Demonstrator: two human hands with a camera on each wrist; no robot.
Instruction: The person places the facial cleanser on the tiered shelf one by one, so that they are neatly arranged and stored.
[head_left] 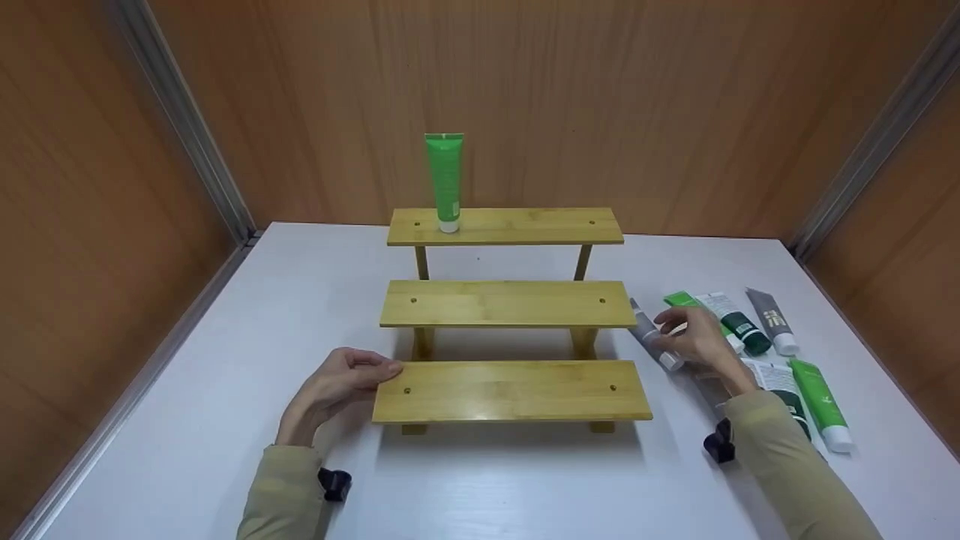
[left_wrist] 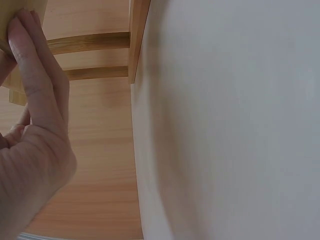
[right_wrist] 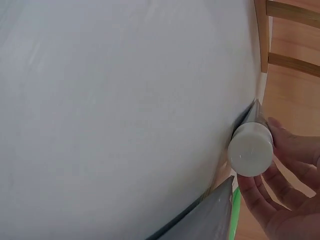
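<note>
Right hand [head_left: 699, 342] pinches grey tube [head_left: 646, 328]; left hand [head_left: 335, 384] grips wooden rack [head_left: 514, 391]; label print [head_left: 775, 321] illegible.

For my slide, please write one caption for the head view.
Left hand holds a three-tier wooden stand bearing one upright green tube; right hand grasps a gray tube.

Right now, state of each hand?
Left hand: closed, pinching the left end of the bottom shelf.
Right hand: closed around the leftmost gray tube.
</note>
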